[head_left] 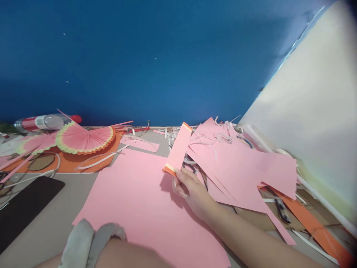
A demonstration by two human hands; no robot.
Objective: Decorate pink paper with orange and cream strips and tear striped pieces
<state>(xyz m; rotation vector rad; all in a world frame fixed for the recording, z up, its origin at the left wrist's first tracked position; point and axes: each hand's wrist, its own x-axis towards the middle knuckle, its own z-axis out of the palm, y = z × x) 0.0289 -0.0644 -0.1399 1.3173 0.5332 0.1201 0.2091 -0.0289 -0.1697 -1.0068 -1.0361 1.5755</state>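
Between the thumb and fingers of my right hand (189,188) is a folded pink paper strip (179,147) with orange and yellow ends. It is held tilted above a large pink paper sheet (134,193), pinched at its lower end. A shadow of the hand falls on the sheet. My left hand is not in view; at the lower left edge only bare skin of a limb and a grey-white cloth band (89,240) show. To the left lies a pleated pink paper fan (86,137) with a yellow-green zigzag edge.
Cut pink sheets (237,163) and paper scraps are heaped at the right, beside a cutter knife (282,210) and an orange strip (309,219). A black phone (30,204) lies at left. Behind the fan is a plastic bottle (46,122) against the blue wall (156,67).
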